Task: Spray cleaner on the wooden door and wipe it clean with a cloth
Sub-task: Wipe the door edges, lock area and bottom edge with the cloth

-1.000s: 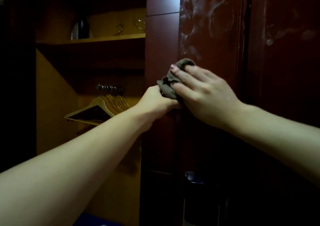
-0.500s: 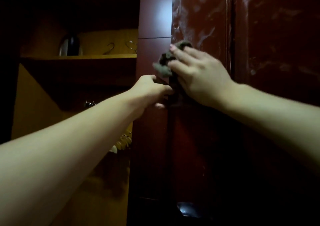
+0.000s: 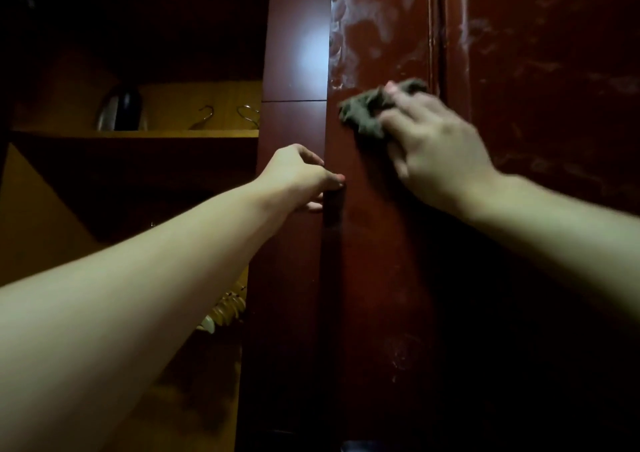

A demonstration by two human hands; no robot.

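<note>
My left hand (image 3: 304,176) pinches the wooden door (image 3: 377,243) by its edge while my right hand (image 3: 433,146), fingers spread, presses the cloth (image 3: 363,114) against it mid-panel, white cleaner smears (image 3: 367,36) above left to wipe.

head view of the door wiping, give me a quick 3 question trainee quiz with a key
1. True or false: the right hand presses the cloth against the wooden door.
2. What does the left hand grip?
A. a spray bottle
B. the edge of the door
C. a hanger
3. Fill in: the white cleaner streaks lie ____ the cloth on the door.

Key
1. True
2. B. The fingers curl round the door's edge; no spray bottle shows in this view.
3. Above. The panel below the cloth looks darker, with only a faint smear low down.
</note>
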